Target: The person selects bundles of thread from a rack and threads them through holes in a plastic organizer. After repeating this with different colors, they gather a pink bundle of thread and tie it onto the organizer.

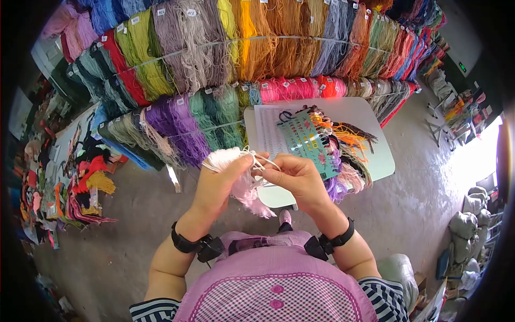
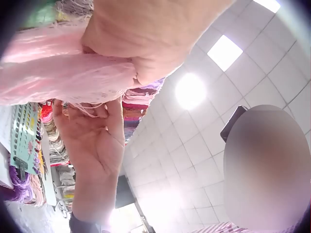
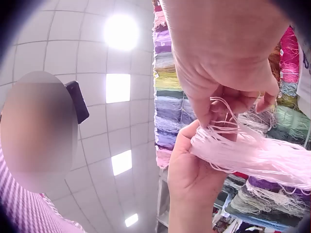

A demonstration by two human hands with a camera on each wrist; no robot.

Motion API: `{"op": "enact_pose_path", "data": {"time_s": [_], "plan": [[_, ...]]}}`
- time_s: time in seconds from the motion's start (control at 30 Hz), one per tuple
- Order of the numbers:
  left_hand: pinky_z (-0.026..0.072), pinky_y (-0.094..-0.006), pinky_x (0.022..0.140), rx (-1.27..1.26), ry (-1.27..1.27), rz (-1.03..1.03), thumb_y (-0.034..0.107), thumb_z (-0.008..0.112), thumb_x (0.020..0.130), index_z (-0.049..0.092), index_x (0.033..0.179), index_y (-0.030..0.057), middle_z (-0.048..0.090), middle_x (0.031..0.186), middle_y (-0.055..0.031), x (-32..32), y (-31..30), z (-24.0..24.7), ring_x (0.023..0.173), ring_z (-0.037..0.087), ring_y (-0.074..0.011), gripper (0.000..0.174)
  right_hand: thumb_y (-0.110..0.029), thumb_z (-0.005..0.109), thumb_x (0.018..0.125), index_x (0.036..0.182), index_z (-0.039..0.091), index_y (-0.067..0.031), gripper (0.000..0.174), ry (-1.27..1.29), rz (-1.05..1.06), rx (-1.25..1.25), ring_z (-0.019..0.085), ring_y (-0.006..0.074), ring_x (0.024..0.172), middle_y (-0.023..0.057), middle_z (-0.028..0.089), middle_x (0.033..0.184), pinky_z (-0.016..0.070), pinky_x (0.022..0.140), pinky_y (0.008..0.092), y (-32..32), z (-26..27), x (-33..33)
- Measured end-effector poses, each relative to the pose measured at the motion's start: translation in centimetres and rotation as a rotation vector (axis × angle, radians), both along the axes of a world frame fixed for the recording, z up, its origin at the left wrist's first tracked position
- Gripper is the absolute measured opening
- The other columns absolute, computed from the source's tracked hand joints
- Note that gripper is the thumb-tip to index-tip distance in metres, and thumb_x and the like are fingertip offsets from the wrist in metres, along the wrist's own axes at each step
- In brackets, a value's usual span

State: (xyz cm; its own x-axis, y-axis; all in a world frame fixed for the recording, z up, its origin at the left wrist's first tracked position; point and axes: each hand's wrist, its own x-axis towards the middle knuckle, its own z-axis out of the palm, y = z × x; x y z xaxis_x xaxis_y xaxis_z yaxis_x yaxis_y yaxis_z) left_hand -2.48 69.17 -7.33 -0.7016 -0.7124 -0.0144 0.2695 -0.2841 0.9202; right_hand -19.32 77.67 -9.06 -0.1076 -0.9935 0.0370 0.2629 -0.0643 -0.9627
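A skein of pale pink yarn (image 1: 248,191) hangs down from my left hand (image 1: 221,178), which grips it near the top. Its looped upper end looks almost white in the head view. Close beside it, my right hand (image 1: 301,180) pinches a few thin strands drawn from the skein, thumb against fingers. In the right wrist view the pink skein (image 3: 257,153) runs off to the right, and loose strands loop up to the right fingertips. From the left wrist, the pink skein (image 2: 63,77) fills the upper left, with the right palm behind it.
Racks of colored yarn (image 1: 198,53) with number tags stand ahead. On a white table (image 1: 382,161) lie a printed sheet (image 1: 266,126) and a green sample card (image 1: 306,140) with many yarn bunches. Another table (image 1: 59,161) at left carries mixed yarn. Sacks (image 1: 462,228) sit at right.
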Motion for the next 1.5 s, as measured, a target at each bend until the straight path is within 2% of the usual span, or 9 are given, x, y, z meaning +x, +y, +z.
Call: {"op": "enact_pose_path", "data": {"time_s": [0.1, 0.23, 0.4, 0.5, 1.03, 1.23, 1.33, 1.43, 1.5], "plan": [[0.0525, -0.0316, 0.081, 0.050, -0.012, -0.005, 0.009, 0.056, 0.089, 0.066, 0.102, -0.0053, 0.062, 0.117, -0.0177, -0.3, 0.3, 0.9, 0.095, 0.065, -0.0192, 0.022, -0.011, 0.071, 0.084, 0.090, 0.072, -0.0005, 0.012, 0.107, -0.031, -0.031, 0.053, 0.0082, 0.082, 0.0004, 0.061, 0.082, 0.0420, 0.078, 0.0259, 0.3, 0.0, -0.3], [0.0528, -0.0318, 0.081, -0.037, -0.047, -0.005, 0.006, 0.059, 0.087, 0.066, 0.102, -0.0045, 0.063, 0.116, -0.0180, -0.4, 0.8, 0.7, 0.094, 0.065, -0.0192, 0.020, -0.010, 0.072, 0.083, 0.090, 0.072, -0.0018, 0.011, 0.150, -0.050, -0.080, 0.052, 0.0088, 0.081, 0.0008, 0.059, 0.080, 0.0411, 0.079, 0.0260, 0.4, -0.4, -0.5], [0.0525, -0.0317, 0.084, 0.072, 0.049, 0.025, 0.003, 0.063, 0.083, 0.064, 0.107, -0.0045, 0.063, 0.117, -0.0155, -0.4, 0.6, 0.4, 0.096, 0.064, -0.0188, 0.025, -0.010, 0.073, 0.082, 0.086, 0.072, -0.0023, 0.009, 0.113, -0.097, -0.051, 0.052, 0.0090, 0.080, 0.0003, 0.059, 0.082, 0.0410, 0.077, 0.0253, 0.7, 0.0, -0.5], [0.0523, -0.0320, 0.085, 0.047, -0.045, -0.035, 0.002, 0.063, 0.083, 0.064, 0.108, -0.0038, 0.064, 0.115, -0.0140, -0.6, 0.7, 0.7, 0.097, 0.064, -0.0183, 0.026, -0.009, 0.073, 0.082, 0.086, 0.072, -0.0025, 0.008, 0.134, -0.089, -0.064, 0.053, 0.0090, 0.080, 0.0004, 0.060, 0.082, 0.0416, 0.076, 0.0253, 0.7, 0.0, -0.6], [0.0521, -0.0298, 0.083, 0.107, 0.001, 0.023, 0.004, 0.065, 0.083, 0.064, 0.106, -0.0027, 0.064, 0.114, -0.0131, -0.9, 0.3, -0.2, 0.094, 0.064, -0.0174, 0.024, -0.011, 0.070, 0.086, 0.086, 0.068, -0.0012, 0.010, 0.078, -0.110, -0.053, 0.053, 0.0085, 0.085, -0.0007, 0.057, 0.085, 0.0417, 0.080, 0.0247, 0.1, -0.6, -0.5], [0.0499, -0.0312, 0.089, 0.112, 0.021, 0.016, 0.008, 0.065, 0.083, 0.062, 0.110, -0.0031, 0.064, 0.116, -0.0132, -1.0, 0.4, -0.1, 0.099, 0.063, -0.0177, 0.029, -0.012, 0.068, 0.088, 0.087, 0.065, -0.0007, 0.012, -0.040, -0.111, -0.146, 0.053, 0.0093, 0.088, -0.0010, 0.055, 0.091, 0.0412, 0.083, 0.0243, -0.2, -0.6, -0.2], [0.0517, -0.0302, 0.085, 0.158, 0.087, 0.057, 0.003, 0.067, 0.083, 0.062, 0.110, -0.0040, 0.067, 0.104, -0.0089, -1.0, 0.3, -0.4, 0.094, 0.064, -0.0145, 0.027, -0.016, 0.063, 0.092, 0.090, 0.064, -0.0012, 0.015, -0.016, -0.125, -0.151, 0.055, 0.0101, 0.091, -0.0002, 0.057, 0.089, 0.0413, 0.085, 0.0243, -0.3, -1.0, -0.2], [0.0493, -0.0348, 0.092, 0.090, 0.092, -0.023, 0.015, 0.062, 0.089, 0.062, 0.110, -0.0041, 0.063, 0.115, -0.0123, -0.3, -0.4, -1.6, 0.104, 0.061, -0.0178, 0.028, -0.022, 0.055, 0.098, 0.097, 0.061, -0.0015, 0.021, -0.184, -0.146, -0.079, 0.057, 0.0103, 0.090, 0.0009, 0.058, 0.083, 0.0440, 0.084, 0.0252, -0.4, -1.2, -0.3], [0.0457, -0.0375, 0.097, 0.238, 0.217, -0.083, 0.032, 0.051, 0.096, 0.058, 0.118, -0.0041, 0.056, 0.128, -0.0150, -0.6, -0.2, -0.7, 0.115, 0.055, -0.0208, 0.043, -0.027, 0.049, 0.100, 0.101, 0.059, -0.0017, 0.027, -0.385, -0.014, -0.049, 0.058, 0.0100, 0.089, 0.0032, 0.063, 0.087, 0.0467, 0.082, 0.0262, -0.5, -2.2, -1.4]]}}
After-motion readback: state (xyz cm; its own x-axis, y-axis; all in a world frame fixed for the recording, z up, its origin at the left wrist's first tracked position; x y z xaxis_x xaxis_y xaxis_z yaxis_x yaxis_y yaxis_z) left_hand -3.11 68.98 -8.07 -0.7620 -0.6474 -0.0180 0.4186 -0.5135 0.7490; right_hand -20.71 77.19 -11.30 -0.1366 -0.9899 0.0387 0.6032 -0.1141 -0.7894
